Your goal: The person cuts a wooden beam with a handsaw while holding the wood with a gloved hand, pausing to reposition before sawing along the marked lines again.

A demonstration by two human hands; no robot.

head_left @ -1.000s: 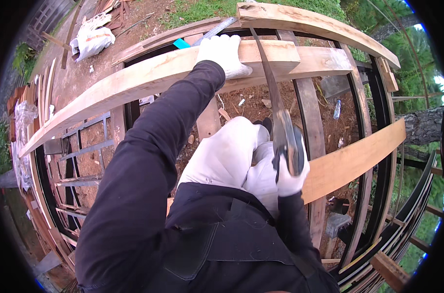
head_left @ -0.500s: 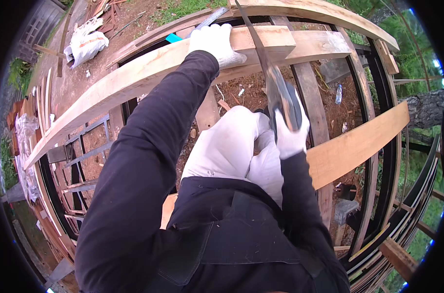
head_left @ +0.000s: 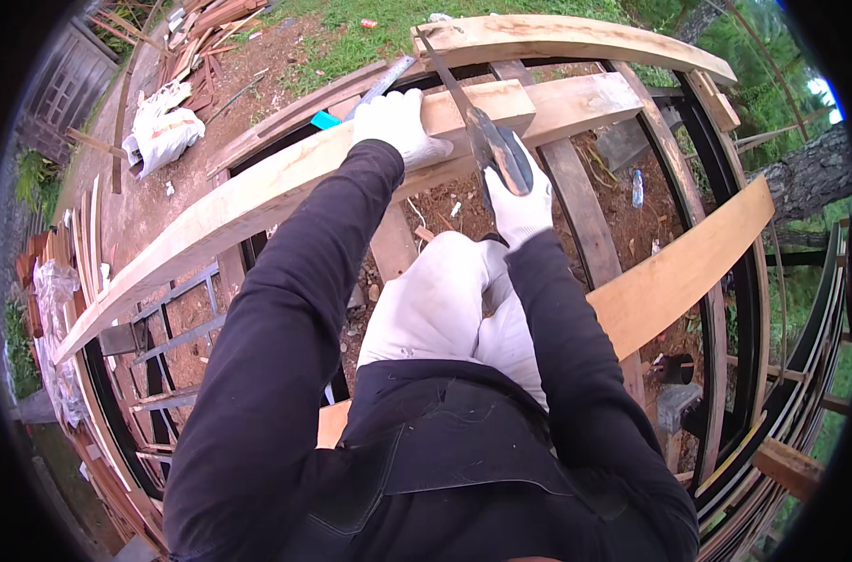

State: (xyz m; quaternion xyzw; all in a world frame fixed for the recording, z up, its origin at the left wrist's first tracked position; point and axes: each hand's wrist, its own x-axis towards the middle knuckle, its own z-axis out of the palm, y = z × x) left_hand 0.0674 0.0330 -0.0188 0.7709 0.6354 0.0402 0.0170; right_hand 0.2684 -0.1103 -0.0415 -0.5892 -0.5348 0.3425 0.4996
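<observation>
My right hand (head_left: 521,199), in a white glove, is closed round the dark handle of a handsaw (head_left: 450,82). Its blade points away from me and crosses the pale wooden beam (head_left: 248,191) close to that beam's right end. On the same beam, just left of the blade, my gloved left hand (head_left: 400,127) grips the wood with its fingers over the far edge. A try square (head_left: 326,120) with a teal stock and metal blade lies just beyond my left hand. A second beam (head_left: 590,105) runs alongside on the near side, under the saw's handle end.
Another thick beam (head_left: 576,36) lies at the far side. Dark crosspieces (head_left: 580,211) form a frame over bare soil. A wide plank (head_left: 683,267) slants across at my right. White sacks (head_left: 164,131) and scrap wood lie far left; a plastic bottle (head_left: 638,189) lies on the ground.
My right hand has pushed the saw forward, away from me, bringing the handle closer to the beam. The left hand keeps its grip on the beam. The whole view has shifted slightly.
</observation>
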